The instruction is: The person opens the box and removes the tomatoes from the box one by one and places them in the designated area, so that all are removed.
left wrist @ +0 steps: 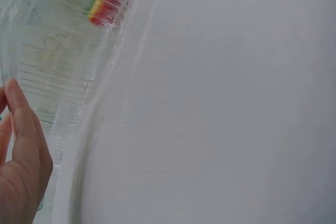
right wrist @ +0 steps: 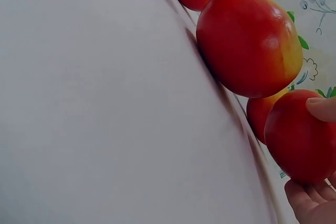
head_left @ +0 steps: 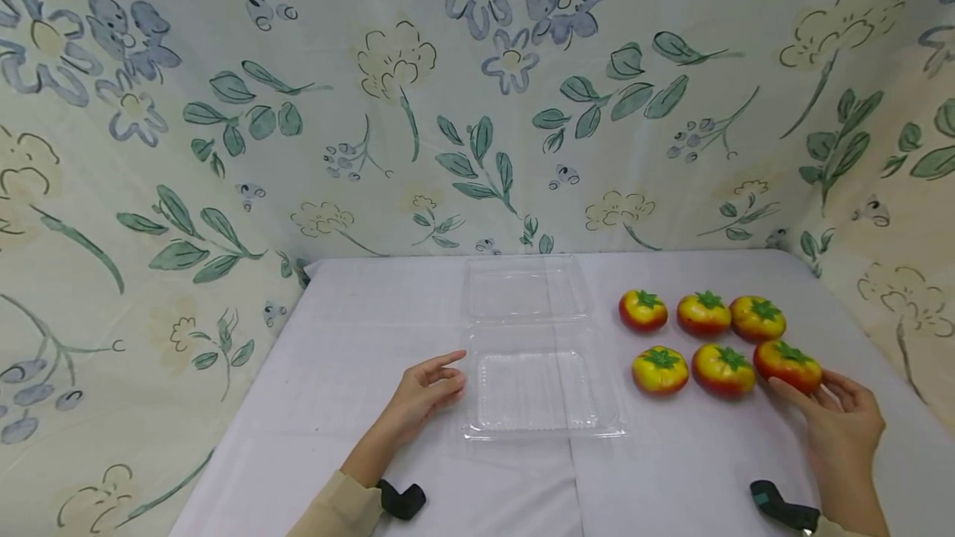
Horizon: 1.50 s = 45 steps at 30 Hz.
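My right hand grips a red-and-yellow toy tomato with a green leafy top, at the right end of the front row. In the right wrist view, the thumb lies on one side of this tomato and the fingers on the other. Whether it is off the table cannot be told. My left hand is by the left edge of a clear plastic clamshell box, which lies with its lid spread open. In the left wrist view a straight finger meets or nearly meets the box's rim.
Several more such tomatoes stand in two rows right of the box, among them a front one and a back one. A white cloth covers the table. Floral curtains hang behind and at both sides.
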{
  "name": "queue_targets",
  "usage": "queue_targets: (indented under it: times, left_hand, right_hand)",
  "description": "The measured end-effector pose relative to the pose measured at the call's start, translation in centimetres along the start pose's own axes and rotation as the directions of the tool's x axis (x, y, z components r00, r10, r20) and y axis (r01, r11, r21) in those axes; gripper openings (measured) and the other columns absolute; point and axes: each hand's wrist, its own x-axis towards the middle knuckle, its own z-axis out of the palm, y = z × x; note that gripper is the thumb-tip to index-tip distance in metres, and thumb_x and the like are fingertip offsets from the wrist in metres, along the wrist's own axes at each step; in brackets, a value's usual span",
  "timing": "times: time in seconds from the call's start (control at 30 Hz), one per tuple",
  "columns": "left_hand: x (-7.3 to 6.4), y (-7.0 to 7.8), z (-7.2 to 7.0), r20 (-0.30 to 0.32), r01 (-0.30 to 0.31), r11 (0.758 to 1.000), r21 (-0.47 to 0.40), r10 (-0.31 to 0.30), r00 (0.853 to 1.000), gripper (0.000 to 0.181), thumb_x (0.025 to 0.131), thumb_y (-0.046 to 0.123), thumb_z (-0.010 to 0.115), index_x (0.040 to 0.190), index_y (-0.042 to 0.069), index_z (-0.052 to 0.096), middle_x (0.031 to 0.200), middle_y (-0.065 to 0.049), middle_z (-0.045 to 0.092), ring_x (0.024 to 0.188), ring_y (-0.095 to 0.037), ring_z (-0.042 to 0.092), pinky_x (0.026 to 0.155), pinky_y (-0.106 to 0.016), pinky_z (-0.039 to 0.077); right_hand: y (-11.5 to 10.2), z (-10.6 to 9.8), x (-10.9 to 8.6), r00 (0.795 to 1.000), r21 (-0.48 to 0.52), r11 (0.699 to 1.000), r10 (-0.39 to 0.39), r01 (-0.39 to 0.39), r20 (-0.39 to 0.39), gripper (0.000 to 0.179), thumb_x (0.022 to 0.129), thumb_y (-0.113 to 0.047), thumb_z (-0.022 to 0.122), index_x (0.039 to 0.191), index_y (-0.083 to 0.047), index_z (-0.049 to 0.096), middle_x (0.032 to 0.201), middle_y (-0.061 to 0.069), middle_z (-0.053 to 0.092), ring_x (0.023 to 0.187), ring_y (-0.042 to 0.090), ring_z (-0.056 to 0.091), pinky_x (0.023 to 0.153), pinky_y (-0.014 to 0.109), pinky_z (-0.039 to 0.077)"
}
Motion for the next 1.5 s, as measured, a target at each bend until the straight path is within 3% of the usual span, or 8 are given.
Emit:
queue_targets:
  times: [0.13,0.27,0.47,0.67,1.0,1.37,1.5]
  left_hand:
    - [0.0,0.0,0.0,0.003,-0.001,1.000,0.003,0.001,1.000,0.055,0.093,0.000,0.068,0.144,-0.006,0.047,0.100,-0.006,0.065,0.086,-0.010,0.065,0.083,-0.025,0.058]
    - [0.0,-0.1,0.0,0.002,-0.001,1.000,0.006,0.001,1.000,0.055,0.093,0.000,0.068,0.144,-0.006,0.047,0.100,-0.006,0.065,0.086,-0.010,0.065,0.083,-0.025,0.058]
    - [0.0,-0.1,0.0,0.005,0.000,1.000,0.009,0.000,1.000,0.056,0.093,0.002,0.069,0.144,-0.005,0.048,0.100,-0.006,0.064,0.087,-0.011,0.065,0.083,-0.025,0.058]
    - [0.0,-0.1,0.0,0.002,-0.002,1.000,0.004,0.002,1.000,0.055,0.093,0.001,0.069,0.143,-0.004,0.049,0.101,-0.006,0.064,0.087,-0.011,0.064,0.084,-0.026,0.058]
    - [0.0,-0.1,0.0,-0.001,-0.004,1.000,0.002,0.004,1.000,0.053,0.093,0.000,0.069,0.142,-0.004,0.050,0.100,-0.006,0.065,0.086,-0.011,0.065,0.083,-0.025,0.058]
    - [0.2,-0.1,-0.1,-0.005,-0.004,1.000,0.003,0.004,1.000,0.054,0.093,0.001,0.069,0.143,-0.004,0.050,0.101,-0.007,0.065,0.086,-0.011,0.065,0.083,-0.026,0.058]
    - [0.2,-0.2,-0.1,-0.003,-0.008,1.000,-0.004,0.008,1.000,0.053,0.093,0.000,0.069,0.142,-0.005,0.050,0.100,-0.007,0.065,0.085,-0.011,0.065,0.083,-0.026,0.058]
  right_hand:
    - [0.2,-0.2,0.2,1.000,0.001,1.000,0.030,-0.030,0.003,0.080,0.066,-0.009,0.093,0.126,-0.037,0.049,0.151,-0.011,0.035,0.141,0.009,0.031,0.050,0.007,0.049]
    - [0.3,-0.3,0.4,0.998,-0.030,0.998,0.059,-0.058,0.003,0.079,0.068,-0.015,0.092,0.127,-0.041,0.047,0.155,-0.011,0.031,0.144,0.009,0.027,0.060,0.011,0.052]
    - [0.6,-0.4,0.9,0.998,-0.050,0.997,0.066,-0.067,-0.006,0.081,0.066,-0.017,0.093,0.127,-0.041,0.046,0.157,-0.009,0.030,0.144,0.010,0.028,0.053,0.010,0.050]
    - [0.8,-0.3,1.2,0.997,-0.081,0.994,0.072,-0.072,-0.005,0.087,0.066,-0.021,0.093,0.134,-0.042,0.043,0.161,-0.009,0.026,0.144,0.011,0.027,0.064,0.013,0.049]
    - [0.9,-0.4,1.0,0.997,-0.020,0.997,0.071,-0.071,0.007,0.082,0.066,-0.010,0.093,0.127,-0.039,0.046,0.154,-0.009,0.032,0.143,0.010,0.028,0.049,0.014,0.053]
    - [1.1,-0.7,1.7,0.998,-0.026,0.998,0.063,-0.062,0.013,0.086,0.063,-0.010,0.095,0.126,-0.040,0.044,0.153,-0.010,0.033,0.139,0.009,0.032,0.063,0.011,0.052]
    - [1.2,-0.8,2.0,0.996,-0.052,0.995,0.089,-0.088,0.000,0.088,0.063,-0.012,0.095,0.128,-0.042,0.043,0.157,-0.009,0.030,0.142,0.010,0.028,0.057,0.015,0.053]
